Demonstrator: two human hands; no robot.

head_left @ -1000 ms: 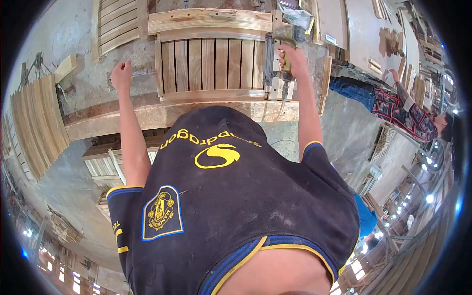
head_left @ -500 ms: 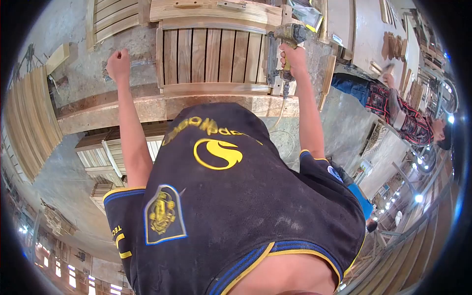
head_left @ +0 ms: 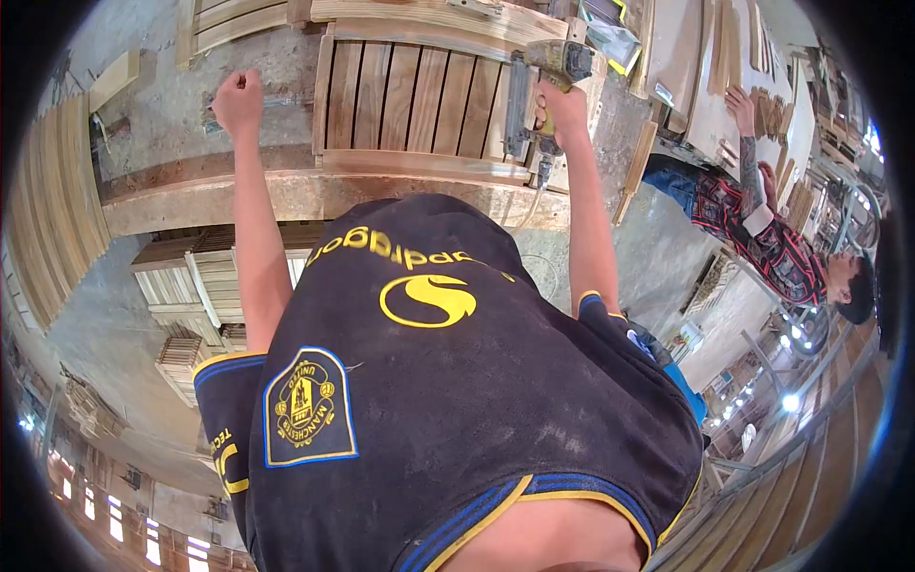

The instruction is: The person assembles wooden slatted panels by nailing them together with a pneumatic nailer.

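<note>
Now right hand (head_left: 560,107) grips nail gun (head_left: 555,65) at edge of wood slat panel (head_left: 410,95); left hand (head_left: 238,97) closed in fist, beside panel.

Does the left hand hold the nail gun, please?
No, the right hand grips the nail gun; the left hand is a closed fist.

One camera only, head-worn, fisheye. Faces steeply down and forward over the wearer's own chest: shirt (head_left: 448,381) fills the lower frame, very near; workbench (head_left: 315,195) and slatted panel (head_left: 419,95) lie farther off, along the top edge.
</note>
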